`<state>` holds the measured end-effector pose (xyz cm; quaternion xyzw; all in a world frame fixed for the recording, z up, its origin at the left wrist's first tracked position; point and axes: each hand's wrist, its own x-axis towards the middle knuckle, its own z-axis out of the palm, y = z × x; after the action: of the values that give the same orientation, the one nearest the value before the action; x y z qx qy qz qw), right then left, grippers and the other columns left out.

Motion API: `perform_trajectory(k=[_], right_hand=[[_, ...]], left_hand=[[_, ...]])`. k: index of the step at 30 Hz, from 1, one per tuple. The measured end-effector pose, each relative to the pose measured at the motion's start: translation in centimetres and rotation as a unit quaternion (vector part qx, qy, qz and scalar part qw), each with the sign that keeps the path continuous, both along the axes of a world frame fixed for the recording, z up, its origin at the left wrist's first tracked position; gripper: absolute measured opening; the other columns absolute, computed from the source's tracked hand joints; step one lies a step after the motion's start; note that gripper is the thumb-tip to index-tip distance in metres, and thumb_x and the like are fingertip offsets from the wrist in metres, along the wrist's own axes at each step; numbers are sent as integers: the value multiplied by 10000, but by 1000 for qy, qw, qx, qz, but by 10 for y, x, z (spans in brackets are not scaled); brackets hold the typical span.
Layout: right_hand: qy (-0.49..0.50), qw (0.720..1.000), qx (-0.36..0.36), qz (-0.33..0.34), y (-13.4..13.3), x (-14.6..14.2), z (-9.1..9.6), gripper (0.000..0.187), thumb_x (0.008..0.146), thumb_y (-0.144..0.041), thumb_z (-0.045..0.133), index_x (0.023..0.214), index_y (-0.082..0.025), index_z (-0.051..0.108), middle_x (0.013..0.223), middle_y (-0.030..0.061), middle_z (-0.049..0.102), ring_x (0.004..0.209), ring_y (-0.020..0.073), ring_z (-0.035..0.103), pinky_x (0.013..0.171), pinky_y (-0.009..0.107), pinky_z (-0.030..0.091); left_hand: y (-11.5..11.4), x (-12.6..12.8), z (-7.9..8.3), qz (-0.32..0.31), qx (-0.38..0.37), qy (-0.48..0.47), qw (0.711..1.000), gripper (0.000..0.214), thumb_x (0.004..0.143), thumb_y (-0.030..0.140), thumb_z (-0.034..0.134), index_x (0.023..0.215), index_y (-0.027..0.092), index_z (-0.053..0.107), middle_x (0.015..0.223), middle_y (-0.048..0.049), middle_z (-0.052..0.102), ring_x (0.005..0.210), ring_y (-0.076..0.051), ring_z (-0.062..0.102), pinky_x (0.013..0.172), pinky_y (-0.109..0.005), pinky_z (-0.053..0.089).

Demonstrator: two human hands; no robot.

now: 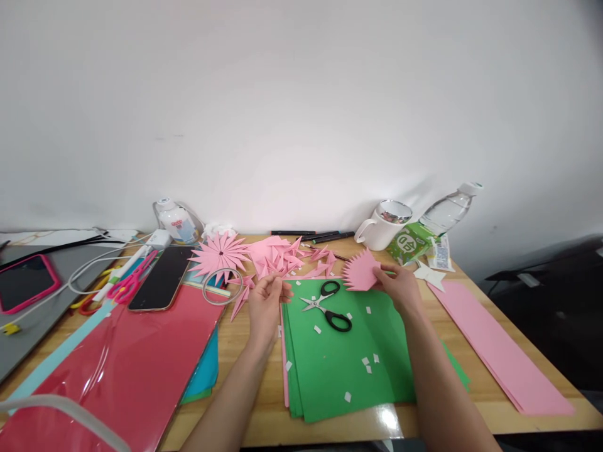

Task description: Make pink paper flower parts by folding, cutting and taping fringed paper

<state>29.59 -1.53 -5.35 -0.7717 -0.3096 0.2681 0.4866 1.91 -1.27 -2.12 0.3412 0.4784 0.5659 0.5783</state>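
Observation:
My right hand (399, 287) pinches a pink fan-shaped paper piece with spiky edges (360, 271) just above the green paper sheets (346, 370). My left hand (267, 300) is closed at the left edge of the green sheets, its fingertips at a small folded pink piece (281, 271) from the pile of pink folded pieces (282, 254). Black-handled scissors (327, 306) lie on the green paper between my hands, among small white scraps. A finished pink paper flower (219, 254) lies to the left of the pile.
Red paper in plastic (127, 370) covers the left front, with a phone (162, 279), pink scissors (130, 282) and a tape ring (222, 286) beside it. A white mug (382, 227), water bottle (445, 213), green packet (409, 242), pens (320, 235) and pink strips (499, 348) lie right.

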Motion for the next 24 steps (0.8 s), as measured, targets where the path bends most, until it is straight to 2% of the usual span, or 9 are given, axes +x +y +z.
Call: perform_trajectory(k=[3,5,8,11,14,17,19,20,24], right_hand=[[-61,996,-64,31,0,6,3,297,771,-326,631,968,-112,693,700,91,730,573,208,706,567,321,600],[-120,986,-111,45,0,8,8,330,773,-319,620,1005,-98,701,731,109,739,602,235,716,645,369,591],[-225,958,-169,53,0,8,18,383,766,-326,616,1037,-71,704,751,157,738,761,328,723,765,464,540],[-305,928,-202,74,2,4,31,353,778,-305,600,1002,-59,715,779,208,732,894,382,690,793,487,499],[-363,905,-192,109,10,-6,46,297,821,-234,543,1009,-82,714,955,237,720,978,358,661,813,444,472],[-396,887,-142,192,24,-23,56,255,851,-205,531,1028,-169,712,1094,152,705,992,263,657,823,340,453],[-400,873,-112,256,36,-37,56,207,839,-199,579,996,-226,711,1046,64,727,958,195,663,804,264,441],[-402,867,-105,276,41,-43,54,193,818,-199,614,985,-230,706,1020,49,734,951,193,663,777,254,438],[-405,862,-104,287,55,-59,43,146,833,-214,597,954,-173,668,916,74,741,849,212,673,659,262,422]], left_hand=[[2,-1,-8,-14,29,56,998,402,693,413,705,971,138,614,765,-34,670,577,-131,621,523,-244,479],[3,-1,-13,-58,66,140,986,340,758,370,634,1012,145,610,797,-49,672,637,-148,643,560,-256,498],[2,1,-20,-116,110,229,960,231,787,280,588,974,156,644,816,-60,678,724,-166,654,644,-281,514],[-1,3,-24,-145,131,263,945,181,759,200,615,927,170,674,797,-48,685,711,-166,638,685,-300,509],[-3,4,-26,-163,151,297,929,242,714,148,667,951,187,687,870,-52,699,747,-186,627,750,-349,503],[-6,4,-26,-212,197,372,882,383,645,115,748,1011,207,684,1006,-66,696,946,-248,607,863,-407,472],[-6,3,-24,-259,227,431,834,407,659,83,733,1043,203,672,1014,-66,693,1008,-263,584,884,-410,460],[-7,3,-23,-276,235,452,815,384,687,60,695,1046,196,667,995,-64,693,997,-256,585,871,-397,462],[-6,-3,-13,-294,238,483,790,347,751,-18,494,958,184,687,896,-58,686,879,-218,605,781,-331,462]])
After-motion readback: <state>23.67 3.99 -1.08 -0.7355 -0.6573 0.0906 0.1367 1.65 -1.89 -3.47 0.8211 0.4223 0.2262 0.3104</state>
